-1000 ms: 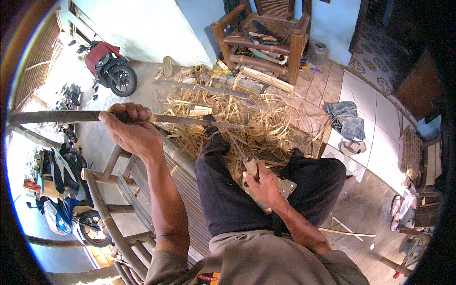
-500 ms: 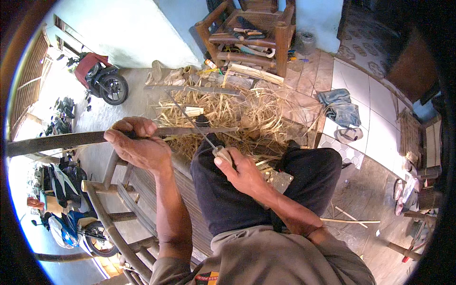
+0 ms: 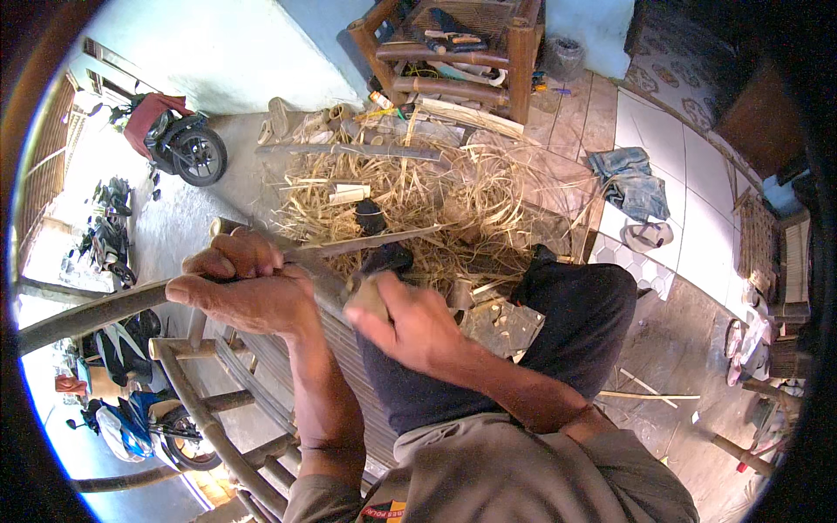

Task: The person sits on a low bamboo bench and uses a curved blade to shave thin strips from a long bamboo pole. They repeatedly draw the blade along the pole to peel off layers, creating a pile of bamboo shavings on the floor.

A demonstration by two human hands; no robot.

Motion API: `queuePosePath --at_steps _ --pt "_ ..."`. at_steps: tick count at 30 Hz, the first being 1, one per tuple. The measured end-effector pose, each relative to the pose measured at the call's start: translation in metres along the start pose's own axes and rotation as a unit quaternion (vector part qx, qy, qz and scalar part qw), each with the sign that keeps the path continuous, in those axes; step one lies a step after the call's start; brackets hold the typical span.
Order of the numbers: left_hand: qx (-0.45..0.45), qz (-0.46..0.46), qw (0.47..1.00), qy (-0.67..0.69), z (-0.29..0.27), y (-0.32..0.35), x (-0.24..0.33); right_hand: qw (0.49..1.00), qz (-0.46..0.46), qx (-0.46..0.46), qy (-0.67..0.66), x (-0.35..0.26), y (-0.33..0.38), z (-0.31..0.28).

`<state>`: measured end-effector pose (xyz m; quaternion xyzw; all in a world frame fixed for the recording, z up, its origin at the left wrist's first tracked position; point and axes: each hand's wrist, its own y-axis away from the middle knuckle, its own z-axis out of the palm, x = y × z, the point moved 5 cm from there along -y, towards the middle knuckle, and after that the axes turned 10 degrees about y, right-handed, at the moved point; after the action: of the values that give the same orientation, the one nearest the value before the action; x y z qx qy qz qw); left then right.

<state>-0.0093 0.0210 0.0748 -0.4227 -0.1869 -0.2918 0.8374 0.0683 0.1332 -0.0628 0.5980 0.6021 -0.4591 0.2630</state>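
Head view looks down on a seated person working a long pole (image 3: 96,312) that runs from the far left edge across the lap. Left hand (image 3: 244,288) is clamped around the pole, knuckles up, just left of the knees. Right hand (image 3: 410,322) is closed on a wooden handle (image 3: 370,296), seemingly a knife, though the blade is hard to make out; it sits just right of the left hand, touching the pole where a thin strip (image 3: 366,244) runs on to the right. Beyond the hands lies a heap of pale shavings (image 3: 410,192) on the floor. Farther off stands a wooden chair (image 3: 462,52) with tools on its seat. A rattan frame (image 3: 200,410) sits near left, under the left forearm. Motorbikes (image 3: 179,139) stand at the left, and a blue cloth (image 3: 632,179) lies on tiles at the right.
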Motion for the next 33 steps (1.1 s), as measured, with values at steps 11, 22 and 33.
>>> queuePosePath --at_steps 11,22,33 --pt "0.011 0.056 0.994 -0.095 -0.008 -0.016 0.000 0.993 0.108 -0.044 0.030 0.037 -0.010 0.013" --pt "0.054 0.013 0.995 -0.081 -0.025 -0.042 -0.014 0.984 0.054 -0.168 0.027 0.079 -0.024 0.053" --pt "0.067 0.033 0.992 -0.104 -0.037 -0.072 -0.033 0.994 0.034 -0.087 0.049 0.161 -0.037 0.086"
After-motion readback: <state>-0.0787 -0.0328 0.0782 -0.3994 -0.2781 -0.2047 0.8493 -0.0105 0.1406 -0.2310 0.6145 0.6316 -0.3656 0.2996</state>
